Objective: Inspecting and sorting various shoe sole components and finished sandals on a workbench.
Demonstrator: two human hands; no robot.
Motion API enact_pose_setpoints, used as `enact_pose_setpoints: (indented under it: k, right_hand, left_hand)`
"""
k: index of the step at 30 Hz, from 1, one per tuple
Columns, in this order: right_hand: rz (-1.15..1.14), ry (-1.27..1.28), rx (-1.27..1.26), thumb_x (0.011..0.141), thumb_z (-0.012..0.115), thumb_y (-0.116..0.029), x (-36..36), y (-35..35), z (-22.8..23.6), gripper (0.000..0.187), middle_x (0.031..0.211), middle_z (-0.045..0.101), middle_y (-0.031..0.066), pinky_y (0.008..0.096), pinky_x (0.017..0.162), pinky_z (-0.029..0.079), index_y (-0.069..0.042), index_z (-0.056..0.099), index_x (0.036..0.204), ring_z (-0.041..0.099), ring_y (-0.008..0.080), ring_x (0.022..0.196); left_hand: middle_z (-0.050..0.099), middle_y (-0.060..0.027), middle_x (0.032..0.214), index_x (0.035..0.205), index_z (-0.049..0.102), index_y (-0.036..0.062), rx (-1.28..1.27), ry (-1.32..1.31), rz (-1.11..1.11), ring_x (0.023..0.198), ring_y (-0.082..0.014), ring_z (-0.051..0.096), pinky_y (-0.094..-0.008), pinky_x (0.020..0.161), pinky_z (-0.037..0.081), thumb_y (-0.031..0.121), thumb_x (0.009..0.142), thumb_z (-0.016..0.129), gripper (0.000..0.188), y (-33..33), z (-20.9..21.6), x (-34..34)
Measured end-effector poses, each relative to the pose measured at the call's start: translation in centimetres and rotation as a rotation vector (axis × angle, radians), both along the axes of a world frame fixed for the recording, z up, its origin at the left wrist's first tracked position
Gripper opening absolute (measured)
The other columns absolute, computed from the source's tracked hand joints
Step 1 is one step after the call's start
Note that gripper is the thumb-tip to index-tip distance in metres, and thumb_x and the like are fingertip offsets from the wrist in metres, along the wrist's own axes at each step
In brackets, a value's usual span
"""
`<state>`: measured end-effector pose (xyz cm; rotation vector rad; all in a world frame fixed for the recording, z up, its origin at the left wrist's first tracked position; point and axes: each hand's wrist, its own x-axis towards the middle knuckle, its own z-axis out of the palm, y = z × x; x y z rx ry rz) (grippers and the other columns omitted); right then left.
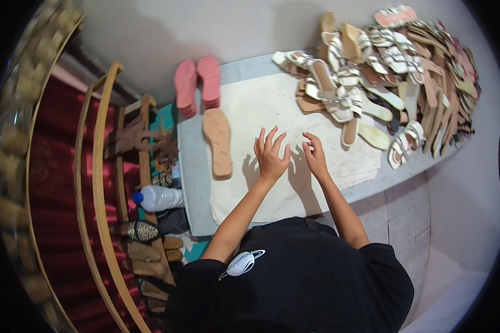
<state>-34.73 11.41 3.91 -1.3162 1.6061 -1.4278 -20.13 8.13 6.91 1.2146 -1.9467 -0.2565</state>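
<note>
Over the cream sheet (244, 191) on the table, both of my hands are raised with nothing in them. My left hand (271, 155) has its fingers spread. Beside it my right hand (315, 157) shows loosely bent fingers, apart from one another. Left of my left hand lies a stack of tan shoe soles (217, 141), long and flat. Two stacks of pink soles (187, 86) stand behind it at the table's far left corner. Nearest my right hand, on the far right, is a heap of sandals (339, 102), mostly white straps with tan or pale footbeds.
Loose soles and footbeds (436, 100) pile against the wall at the right end of the grey table (195, 191). To the left, a wooden rack (98, 139) holds shoe lasts (144, 258). A clear bottle with a blue cap (160, 198) lies beside the table's left edge.
</note>
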Motion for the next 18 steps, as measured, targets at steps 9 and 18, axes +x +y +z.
enact_pose_setpoints:
  k: [9, 18]
  right_hand:
    - [-0.197, 0.028, -0.067, 0.086, 0.051, -0.01, -13.0, 2.6, 1.8, 0.026, 0.109, 0.05, 0.0051, 0.0232, 0.067, 0.045, -0.007, 0.054, 0.111, 0.051, 0.0136, 0.091]
    - [-0.344, 0.569, -0.157, 0.077, 0.055, -0.005, -26.6, 1.4, 3.6, 0.023, 0.102, 0.057, 0.0099, 0.0359, 0.084, 0.04, -0.007, 0.059, 0.099, 0.051, 0.0291, 0.097]
  left_hand:
    - [0.047, -0.006, 0.124, 0.114, 0.055, 0.0132, -0.009, 0.013, -0.34, 0.125, -0.0313, 0.03, -0.0485, 0.101, 0.017, 0.023, 0.076, 0.059, 0.04, 0.1, 1.1, -15.9]
    - [0.047, -0.0063, 0.125, 0.128, 0.041, 0.0115, -0.041, -0.02, -0.389, 0.123, -0.0304, 0.032, -0.05, 0.1, 0.016, 0.025, 0.077, 0.058, 0.056, -1.7, 1.5, -27.8]
